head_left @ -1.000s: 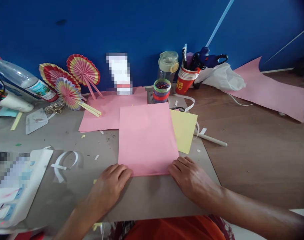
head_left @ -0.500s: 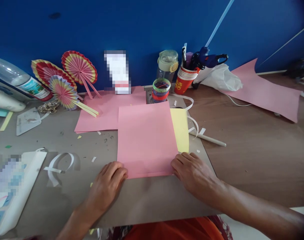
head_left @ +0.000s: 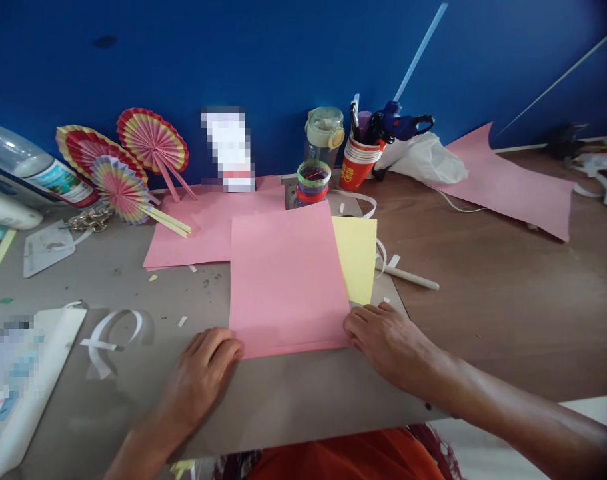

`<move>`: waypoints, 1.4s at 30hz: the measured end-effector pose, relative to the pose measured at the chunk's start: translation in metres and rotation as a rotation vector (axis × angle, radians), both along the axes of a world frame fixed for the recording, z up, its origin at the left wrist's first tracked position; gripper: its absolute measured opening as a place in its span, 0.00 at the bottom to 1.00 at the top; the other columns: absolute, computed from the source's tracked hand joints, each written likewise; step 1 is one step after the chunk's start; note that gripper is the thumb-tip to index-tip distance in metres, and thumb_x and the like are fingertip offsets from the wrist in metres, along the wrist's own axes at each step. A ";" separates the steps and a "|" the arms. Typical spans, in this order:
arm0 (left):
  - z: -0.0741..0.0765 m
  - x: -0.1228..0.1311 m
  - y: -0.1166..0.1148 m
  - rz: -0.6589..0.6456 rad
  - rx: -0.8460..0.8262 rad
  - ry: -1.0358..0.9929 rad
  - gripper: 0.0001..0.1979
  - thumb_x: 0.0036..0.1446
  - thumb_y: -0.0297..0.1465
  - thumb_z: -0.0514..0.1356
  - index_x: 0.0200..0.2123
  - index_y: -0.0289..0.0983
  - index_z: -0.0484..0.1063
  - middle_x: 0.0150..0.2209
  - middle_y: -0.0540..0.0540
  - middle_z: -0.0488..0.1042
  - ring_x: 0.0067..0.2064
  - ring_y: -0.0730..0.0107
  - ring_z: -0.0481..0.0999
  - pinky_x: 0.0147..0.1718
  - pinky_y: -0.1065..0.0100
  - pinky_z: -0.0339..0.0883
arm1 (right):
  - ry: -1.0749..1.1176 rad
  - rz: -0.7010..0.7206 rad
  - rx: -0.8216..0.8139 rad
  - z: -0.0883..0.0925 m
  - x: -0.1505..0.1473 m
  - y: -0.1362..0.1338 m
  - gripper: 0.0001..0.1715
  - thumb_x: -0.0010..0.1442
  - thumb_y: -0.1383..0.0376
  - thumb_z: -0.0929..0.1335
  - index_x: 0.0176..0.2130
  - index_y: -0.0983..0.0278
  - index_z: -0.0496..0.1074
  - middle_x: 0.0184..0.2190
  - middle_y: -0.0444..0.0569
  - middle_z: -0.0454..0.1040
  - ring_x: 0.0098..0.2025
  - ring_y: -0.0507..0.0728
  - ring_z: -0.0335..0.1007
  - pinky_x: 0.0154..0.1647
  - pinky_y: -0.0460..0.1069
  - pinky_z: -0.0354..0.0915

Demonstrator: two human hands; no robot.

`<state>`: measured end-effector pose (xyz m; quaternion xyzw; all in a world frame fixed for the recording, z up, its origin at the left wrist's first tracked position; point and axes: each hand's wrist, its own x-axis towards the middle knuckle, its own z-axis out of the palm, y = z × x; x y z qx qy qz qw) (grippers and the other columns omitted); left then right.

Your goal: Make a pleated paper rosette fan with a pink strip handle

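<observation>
A sheet of pink paper (head_left: 283, 280) lies in front of me, with a narrow fold along its near edge. My left hand (head_left: 206, 363) is closed at its near left corner, fingertips on the paper's edge. At the near right corner, my right hand (head_left: 386, 340) has its fingers curled and closed on the sheet; the thumb is hidden. From under the right side of the pink sheet sticks out a yellow sheet (head_left: 358, 257). Farther back, more pink sheets (head_left: 183, 243) lie flat, partly covered by the front one.
Folded paper fans (head_left: 153, 140) lean at the back left near a plastic bottle (head_left: 63, 177). Behind the sheet stand a lidded bottle (head_left: 324, 130) and red paper cups (head_left: 358, 160) holding pens and scissors. A white stick (head_left: 410, 277) and a curled white strip (head_left: 103, 337) lie on the table.
The view has shifted slightly. My left hand has slid a little outward at the left corner; my right hand stays at the right corner. The pink sheet lies nearly as before.
</observation>
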<state>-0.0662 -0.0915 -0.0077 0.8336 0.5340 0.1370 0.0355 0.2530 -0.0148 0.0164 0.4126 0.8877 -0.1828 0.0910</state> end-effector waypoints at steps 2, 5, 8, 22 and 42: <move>0.000 -0.002 0.000 0.013 0.020 -0.017 0.06 0.62 0.27 0.53 0.36 0.39 0.69 0.35 0.47 0.70 0.37 0.68 0.71 0.39 0.67 0.64 | 0.018 0.011 0.000 0.000 0.001 0.001 0.08 0.56 0.75 0.62 0.29 0.64 0.66 0.29 0.47 0.71 0.30 0.55 0.64 0.33 0.51 0.49; 0.001 -0.003 -0.001 0.016 0.021 -0.042 0.07 0.62 0.27 0.53 0.35 0.39 0.70 0.34 0.47 0.70 0.35 0.69 0.71 0.37 0.68 0.64 | 0.021 0.004 -0.034 0.002 0.001 0.001 0.09 0.55 0.77 0.62 0.29 0.65 0.66 0.30 0.48 0.71 0.30 0.54 0.64 0.33 0.50 0.50; 0.000 -0.005 -0.001 0.024 0.013 -0.051 0.07 0.62 0.28 0.52 0.34 0.39 0.70 0.33 0.47 0.70 0.35 0.69 0.71 0.37 0.68 0.64 | 0.002 -0.018 -0.063 0.007 0.001 0.002 0.11 0.55 0.78 0.61 0.30 0.65 0.66 0.31 0.48 0.72 0.30 0.54 0.64 0.33 0.49 0.52; 0.027 0.036 -0.067 0.579 -0.651 -0.977 0.12 0.55 0.41 0.60 0.34 0.39 0.73 0.36 0.45 0.75 0.32 0.67 0.76 0.34 0.68 0.70 | 0.014 -0.006 -0.075 0.013 0.001 0.003 0.07 0.59 0.73 0.62 0.32 0.66 0.68 0.35 0.51 0.73 0.36 0.56 0.67 0.37 0.50 0.56; 0.020 0.091 -0.008 0.861 -0.877 -1.688 0.17 0.41 0.35 0.71 0.31 0.32 0.72 0.29 0.42 0.79 0.31 0.59 0.80 0.33 0.58 0.76 | 0.338 -0.103 -0.264 0.018 -0.014 -0.012 0.04 0.55 0.70 0.66 0.34 0.66 0.70 0.34 0.49 0.74 0.35 0.55 0.67 0.37 0.48 0.60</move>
